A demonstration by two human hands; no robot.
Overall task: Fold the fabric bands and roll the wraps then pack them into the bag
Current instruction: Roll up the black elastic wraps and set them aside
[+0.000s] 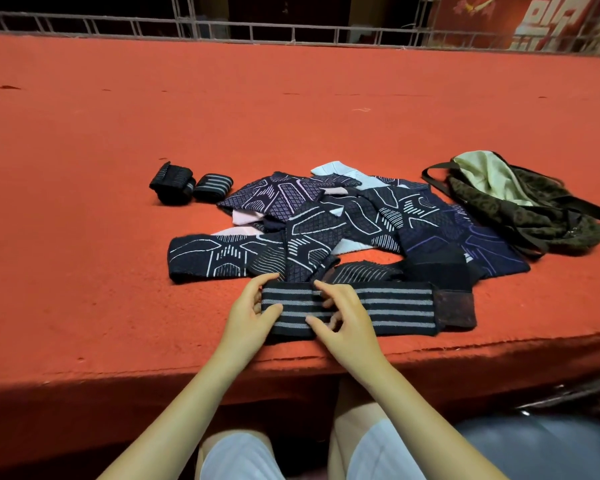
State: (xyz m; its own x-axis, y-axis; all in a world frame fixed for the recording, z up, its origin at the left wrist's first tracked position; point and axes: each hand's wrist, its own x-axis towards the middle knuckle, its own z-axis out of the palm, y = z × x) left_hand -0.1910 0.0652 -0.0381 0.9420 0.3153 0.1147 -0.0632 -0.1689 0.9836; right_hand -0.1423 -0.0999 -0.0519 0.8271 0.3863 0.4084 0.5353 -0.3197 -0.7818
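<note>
Rolling step: striped wrap (378,308) lies flat at lower centre of the red tabletop (118,133), just by the near edge. Left hand (248,320) pinches its left end; right hand (340,318) curls onto the rolled-up start, though how tight that grip is isn't clear. Advice: keep edges aligned, roll tight toward the velcro end (456,310). Two rolled wraps (189,185) sit upper left; bag (520,206) right.

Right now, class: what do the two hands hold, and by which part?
Both hands grip the striped wrap at its left end: left hand at the end, right hand beside it.
</note>
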